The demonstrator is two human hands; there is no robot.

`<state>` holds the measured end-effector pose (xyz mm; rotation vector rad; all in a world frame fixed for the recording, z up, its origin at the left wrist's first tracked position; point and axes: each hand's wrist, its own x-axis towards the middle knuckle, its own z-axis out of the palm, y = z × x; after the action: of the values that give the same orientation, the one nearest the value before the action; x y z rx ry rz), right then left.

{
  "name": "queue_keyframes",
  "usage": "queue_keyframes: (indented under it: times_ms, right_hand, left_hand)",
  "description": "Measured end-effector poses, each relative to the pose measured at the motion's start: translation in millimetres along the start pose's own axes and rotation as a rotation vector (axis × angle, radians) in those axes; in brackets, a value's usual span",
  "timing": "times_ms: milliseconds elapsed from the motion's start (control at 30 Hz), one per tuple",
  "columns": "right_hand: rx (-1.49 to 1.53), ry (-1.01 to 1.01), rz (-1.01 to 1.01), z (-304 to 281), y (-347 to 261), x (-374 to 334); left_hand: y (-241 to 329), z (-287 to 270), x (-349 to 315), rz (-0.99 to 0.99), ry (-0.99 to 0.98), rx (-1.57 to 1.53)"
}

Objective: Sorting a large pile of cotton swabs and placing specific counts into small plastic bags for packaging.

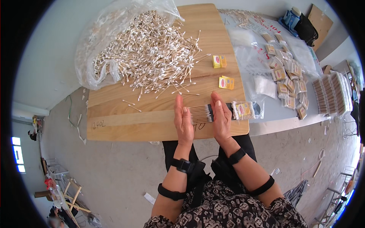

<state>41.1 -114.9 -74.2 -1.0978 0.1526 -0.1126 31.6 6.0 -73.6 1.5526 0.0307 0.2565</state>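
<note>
A flat row of wooden cotton swabs [200,113] lies near the front edge of a wooden board [152,114]. My left hand [183,122] and my right hand [221,117] stand edge-on at either end of the row, palms facing each other and fingers straight, pressing the swabs together. Just right of my right hand lies a clear packet of swabs [243,110] with a yellow label. A big loose pile of cotton swabs [152,53] spills from a clear plastic bag [106,41] at the back of the board.
Two small yellow labels [219,61] [226,82] lie on the board. Several filled swab packets [289,83] and stacked rows of packets [331,93] cover the white table [281,121] to the right. A black bag [306,30] sits far right. Concrete floor lies below.
</note>
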Motion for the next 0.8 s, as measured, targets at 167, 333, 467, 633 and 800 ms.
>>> queue_keyframes:
  times_ms: [167, 333, 467, 633, 800]
  right_hand:
    - [-0.075, -0.063, -0.046, 1.8, 7.5, 4.3]
    - [-0.339, -0.295, -0.120, -25.3, -18.7, 4.2]
    - [-1.117, -0.579, -0.497, -32.3, -30.6, -2.0]
    - [-1.324, -0.594, -0.713, -37.1, -25.6, -1.1]
    - [-1.347, -0.568, -0.735, -35.6, -19.9, -4.5]
  left_hand:
    - [-2.3, -2.7, 7.4, -0.061, -0.033, -0.310]
    - [22.4, -17.2, -8.8, 0.201, -0.432, 0.974]
    - [26.8, -22.0, -24.2, 0.213, -0.536, 1.223]
    - [29.0, -19.1, -22.5, 0.181, -0.524, 1.225]
    - [24.8, -20.0, -23.7, 0.185, -0.508, 1.216]
